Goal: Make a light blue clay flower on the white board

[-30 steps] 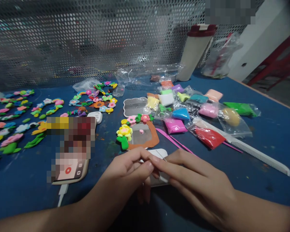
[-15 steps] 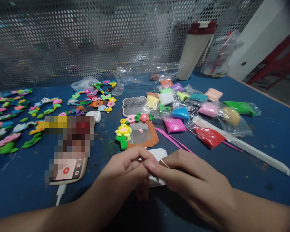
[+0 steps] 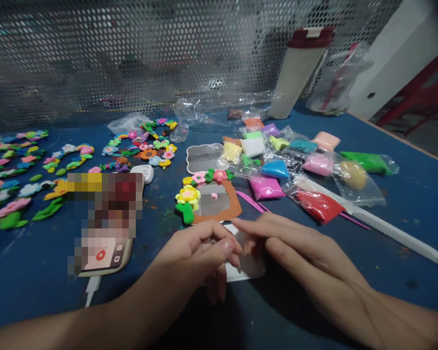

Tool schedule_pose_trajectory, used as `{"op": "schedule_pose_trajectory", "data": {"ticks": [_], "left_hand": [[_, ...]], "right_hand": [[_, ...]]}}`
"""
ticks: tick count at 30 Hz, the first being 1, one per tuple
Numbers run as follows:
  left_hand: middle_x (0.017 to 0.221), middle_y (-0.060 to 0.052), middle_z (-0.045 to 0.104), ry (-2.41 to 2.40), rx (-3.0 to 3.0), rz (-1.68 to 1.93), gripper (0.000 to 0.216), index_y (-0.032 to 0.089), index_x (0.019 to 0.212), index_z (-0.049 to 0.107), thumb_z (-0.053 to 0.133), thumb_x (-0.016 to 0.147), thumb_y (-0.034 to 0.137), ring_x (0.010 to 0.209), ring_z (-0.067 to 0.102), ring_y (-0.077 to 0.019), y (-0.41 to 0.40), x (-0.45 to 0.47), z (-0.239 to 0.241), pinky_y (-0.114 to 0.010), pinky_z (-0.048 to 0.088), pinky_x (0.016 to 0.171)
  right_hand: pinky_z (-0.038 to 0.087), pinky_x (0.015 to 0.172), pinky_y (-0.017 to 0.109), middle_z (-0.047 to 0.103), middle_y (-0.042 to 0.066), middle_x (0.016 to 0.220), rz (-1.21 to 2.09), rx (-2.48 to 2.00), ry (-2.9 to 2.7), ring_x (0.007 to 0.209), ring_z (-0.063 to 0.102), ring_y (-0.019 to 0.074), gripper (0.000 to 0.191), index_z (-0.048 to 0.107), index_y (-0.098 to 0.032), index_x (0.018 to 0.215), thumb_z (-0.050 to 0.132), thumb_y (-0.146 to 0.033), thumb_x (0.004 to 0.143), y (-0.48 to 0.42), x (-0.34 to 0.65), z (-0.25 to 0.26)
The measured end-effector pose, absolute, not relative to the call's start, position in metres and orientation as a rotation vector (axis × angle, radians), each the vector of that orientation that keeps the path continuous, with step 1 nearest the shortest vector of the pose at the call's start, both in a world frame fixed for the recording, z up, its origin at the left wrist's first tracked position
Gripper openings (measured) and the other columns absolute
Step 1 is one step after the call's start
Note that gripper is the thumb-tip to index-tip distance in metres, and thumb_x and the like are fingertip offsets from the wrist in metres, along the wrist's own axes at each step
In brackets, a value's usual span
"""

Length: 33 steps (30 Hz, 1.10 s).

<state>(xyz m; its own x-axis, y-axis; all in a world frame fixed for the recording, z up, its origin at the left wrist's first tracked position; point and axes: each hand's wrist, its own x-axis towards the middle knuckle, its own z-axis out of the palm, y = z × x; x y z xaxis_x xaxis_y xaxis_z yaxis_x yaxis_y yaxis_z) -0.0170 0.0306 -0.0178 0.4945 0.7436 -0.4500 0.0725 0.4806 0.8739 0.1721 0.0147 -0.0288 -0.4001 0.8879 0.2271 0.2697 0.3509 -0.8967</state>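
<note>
My left hand [image 3: 200,248] rests on the blue table [image 3: 405,194] with thumb and forefinger pinched together; whatever it holds is too small to make out. My right hand [image 3: 295,243] lies beside it with fingers stretched out flat, pointing left, its tips almost touching the left hand's pinch. Both hands are over a small white flat board [image 3: 248,267]. Just beyond the fingertips lies a brown clay frame [image 3: 233,206] decorated with a yellow flower, pink flowers and green leaves.
A phone [image 3: 105,253] with a cable lies at the left. Several bags of coloured clay [image 3: 273,170] sit behind the frame, with a white comb [image 3: 387,231] and pink sticks [image 3: 251,200]. Clay flowers [image 3: 18,209] cover the left side. A tumbler [image 3: 295,73] stands against the mesh wall [image 3: 131,58].
My right hand has let go of its pinch and stretched its fingers out flat. The thin needle seen between the fingertips earlier no longer shows. My left hand stays pinched.
</note>
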Motion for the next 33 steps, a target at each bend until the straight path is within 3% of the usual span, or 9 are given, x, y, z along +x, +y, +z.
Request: {"op": "schedule_pose_trajectory", "data": {"ticks": [4, 10, 16, 33], "left_hand": [[0.053, 0.005, 0.052, 1.025, 1.034, 0.474, 0.017, 0.016, 0.075, 0.056, 0.054, 0.083, 0.031, 0.044, 0.048, -0.0065, 0.0301, -0.0171, -0.0160, -0.016, 0.037, 0.045], [0.049, 0.006, 0.050, 1.020, 1.104, 0.474, 0.020, 0.016, 0.073, 0.055, 0.052, 0.084, 0.032, 0.044, 0.046, -0.0067, 0.0294, -0.0160, -0.0141, -0.016, 0.034, 0.046], [0.048, 0.006, 0.048, 1.010, 1.145, 0.464, 0.021, 0.017, 0.074, 0.056, 0.051, 0.085, 0.034, 0.045, 0.047, -0.0084, 0.0275, -0.0181, -0.0159, -0.017, 0.033, 0.046], [0.051, 0.005, 0.050, 0.985, 1.120, 0.463, 0.020, 0.017, 0.074, 0.056, 0.052, 0.086, 0.032, 0.046, 0.049, -0.0087, 0.0286, -0.0186, -0.0189, -0.018, 0.036, 0.048]], "right_hand": [[0.045, 0.075, 0.017, 0.060, -0.003, 0.090, 1.002, -0.998, -1.818, 0.083, 0.055, 0.0080, 0.031, 0.060, -0.038, 0.119, 0.037, -0.033, 0.098, 0.0133, 0.1766, -0.0292], [0.047, 0.068, 0.012, 0.060, -0.005, 0.084, 1.192, -0.967, -1.704, 0.075, 0.057, 0.0067, 0.012, 0.055, -0.029, 0.098, 0.045, -0.023, 0.095, 0.0062, 0.1741, -0.0274], [0.048, 0.068, 0.018, 0.059, -0.002, 0.081, 1.144, -0.948, -1.833, 0.076, 0.057, 0.0095, 0.013, 0.053, -0.024, 0.087, 0.044, -0.018, 0.094, 0.0068, 0.1737, -0.0268], [0.048, 0.062, 0.020, 0.058, -0.002, 0.078, 1.122, -0.955, -1.852, 0.070, 0.056, 0.0099, 0.013, 0.052, -0.022, 0.084, 0.043, -0.018, 0.093, 0.0082, 0.1732, -0.0247]]}}
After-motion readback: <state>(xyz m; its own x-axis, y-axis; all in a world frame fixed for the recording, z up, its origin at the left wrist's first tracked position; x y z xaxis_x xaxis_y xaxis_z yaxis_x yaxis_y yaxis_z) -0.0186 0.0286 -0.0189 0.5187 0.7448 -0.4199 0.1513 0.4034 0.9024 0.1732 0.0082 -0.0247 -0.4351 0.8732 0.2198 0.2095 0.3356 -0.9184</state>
